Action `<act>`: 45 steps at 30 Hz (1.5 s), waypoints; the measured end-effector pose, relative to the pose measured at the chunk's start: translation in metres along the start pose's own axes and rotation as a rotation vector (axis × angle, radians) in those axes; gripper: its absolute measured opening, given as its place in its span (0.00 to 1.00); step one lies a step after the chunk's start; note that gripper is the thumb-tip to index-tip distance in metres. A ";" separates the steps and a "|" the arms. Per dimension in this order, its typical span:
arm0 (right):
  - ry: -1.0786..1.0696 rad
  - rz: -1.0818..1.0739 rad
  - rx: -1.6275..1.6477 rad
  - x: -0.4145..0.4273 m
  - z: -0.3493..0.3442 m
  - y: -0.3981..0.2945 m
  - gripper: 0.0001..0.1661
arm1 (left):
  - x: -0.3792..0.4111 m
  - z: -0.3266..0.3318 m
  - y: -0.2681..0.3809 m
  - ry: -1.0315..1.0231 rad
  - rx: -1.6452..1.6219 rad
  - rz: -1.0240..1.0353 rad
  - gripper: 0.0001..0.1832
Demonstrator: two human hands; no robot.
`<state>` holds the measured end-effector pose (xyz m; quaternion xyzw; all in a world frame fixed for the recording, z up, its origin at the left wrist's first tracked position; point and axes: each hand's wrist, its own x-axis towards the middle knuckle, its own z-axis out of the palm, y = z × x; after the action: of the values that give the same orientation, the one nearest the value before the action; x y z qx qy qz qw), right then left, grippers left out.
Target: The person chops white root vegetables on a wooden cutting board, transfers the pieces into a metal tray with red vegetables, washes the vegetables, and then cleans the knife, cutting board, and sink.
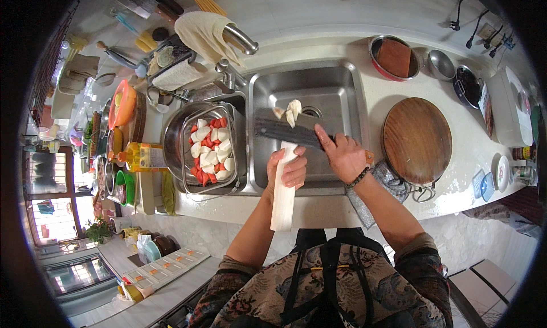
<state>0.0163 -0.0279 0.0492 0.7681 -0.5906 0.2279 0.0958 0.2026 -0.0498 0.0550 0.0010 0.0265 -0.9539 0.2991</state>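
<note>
My left hand (288, 170) is closed around a long, peeled white root vegetable (282, 206), whose lower end reaches past the sink's front edge. My right hand (347, 155) grips a dark-bladed kitchen knife (290, 131), its wooden handle end showing by the wrist. The blade lies across the vegetable's far end, over the steel sink (333, 82). Pale cut pieces (293, 111) are at the blade's far side; whether they rest on it or are falling, I cannot tell. Left of the sink, a wire basket (186, 157) holds white and red-orange chunks.
A round wooden cutting board (416, 140) lies to the right, beside a grey cloth (367, 199). Behind it stands a red metal bowl (391, 76). The faucet (228, 78) rises at the sink's back left. An oil bottle (145, 157) is left of the basket.
</note>
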 end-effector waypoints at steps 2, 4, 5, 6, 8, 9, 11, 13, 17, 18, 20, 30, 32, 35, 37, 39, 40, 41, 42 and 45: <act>-0.053 0.059 -0.040 0.005 0.002 0.009 0.37 | 0.000 0.006 -0.002 -0.014 0.007 -0.016 0.14; -0.139 0.225 0.003 0.004 0.015 0.023 0.37 | -0.004 0.006 -0.002 0.028 0.081 -0.003 0.13; -0.180 0.309 0.023 0.001 0.020 0.030 0.37 | -0.005 0.007 0.000 0.047 0.119 0.002 0.13; -0.191 0.377 0.129 0.000 0.019 0.032 0.34 | -0.009 0.012 0.005 0.192 0.326 0.007 0.13; -0.168 0.369 0.237 -0.005 0.010 0.033 0.31 | -0.014 0.029 0.012 0.477 0.735 0.021 0.13; -0.157 0.364 0.288 -0.007 0.003 0.033 0.30 | -0.012 0.035 0.013 0.558 0.959 0.023 0.13; -0.076 0.343 0.328 -0.010 -0.012 0.029 0.28 | -0.003 0.045 0.019 0.719 1.407 0.026 0.13; 0.060 0.280 0.363 -0.014 -0.023 0.030 0.29 | 0.000 0.045 0.022 0.802 1.968 0.147 0.18; -0.018 0.153 0.302 -0.009 -0.063 0.029 0.32 | 0.003 0.048 0.018 0.764 2.549 0.305 0.22; -0.040 0.127 0.289 -0.007 -0.067 0.027 0.34 | -0.001 0.042 0.021 0.744 2.603 0.293 0.20; -0.029 0.098 0.281 -0.005 -0.075 0.025 0.35 | -0.005 0.032 0.020 0.724 2.648 0.343 0.15; -0.088 0.069 0.253 -0.004 -0.077 0.031 0.35 | -0.009 0.039 0.011 0.738 2.679 0.392 0.18; -0.121 0.080 0.259 -0.010 -0.065 0.042 0.29 | -0.012 0.040 0.011 0.732 2.637 0.477 0.19; -0.208 0.178 0.298 -0.023 -0.047 0.065 0.19 | -0.019 0.049 0.010 0.811 2.598 0.543 0.18; -0.329 0.227 0.243 -0.027 -0.042 0.071 0.18 | -0.023 0.052 0.014 0.809 2.532 0.596 0.18; -0.308 0.213 0.182 -0.030 -0.044 0.067 0.21 | -0.021 0.053 0.020 0.805 2.526 0.619 0.20; -0.294 0.198 0.136 -0.028 -0.047 0.064 0.22 | -0.020 0.055 0.022 0.783 2.555 0.662 0.16; -0.280 0.184 0.090 -0.027 -0.048 0.060 0.23 | -0.021 0.060 0.023 0.861 2.311 0.586 0.15; -0.252 0.138 0.008 -0.027 -0.049 0.059 0.23 | -0.020 0.072 0.020 0.917 2.062 0.510 0.13; -0.199 0.006 -0.205 -0.023 -0.046 0.058 0.23 | -0.011 0.074 0.031 0.846 1.300 0.399 0.14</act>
<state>-0.0539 -0.0052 0.0717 0.7713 -0.6198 0.0896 0.1140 0.2306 -0.0722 0.1272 0.5416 -0.4239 -0.6257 0.3681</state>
